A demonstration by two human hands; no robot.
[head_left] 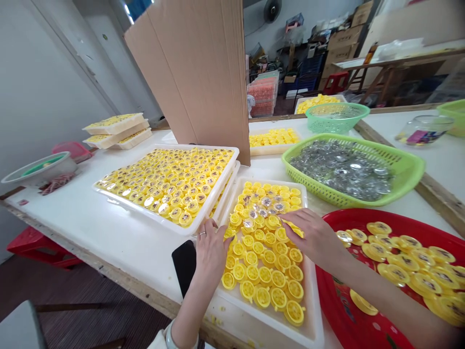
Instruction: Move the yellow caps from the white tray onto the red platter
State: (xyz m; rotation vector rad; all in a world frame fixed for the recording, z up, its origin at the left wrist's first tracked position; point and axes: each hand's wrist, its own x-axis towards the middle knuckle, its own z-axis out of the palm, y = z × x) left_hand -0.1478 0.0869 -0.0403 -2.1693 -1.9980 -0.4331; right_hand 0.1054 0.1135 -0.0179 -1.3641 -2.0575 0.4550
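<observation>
L hand (210, 249) & R hand (314, 237) are held apart at opp. sides of white tray (316, 310); whether anything's pinched can't be told. Clear discs (266, 200) are seen atop yellow cups (269, 256), fwd of & betw. hands, R nearer; tray's long axis is pointed fwd.

Tray (312, 300) between phone (184, 265) and basin (339, 303)

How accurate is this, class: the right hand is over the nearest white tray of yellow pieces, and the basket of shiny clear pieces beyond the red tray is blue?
One detail is wrong: the basket beyond the red tray is lime green, not blue, as the head view shows. The right hand is over the white tray of yellow pieces.
</observation>
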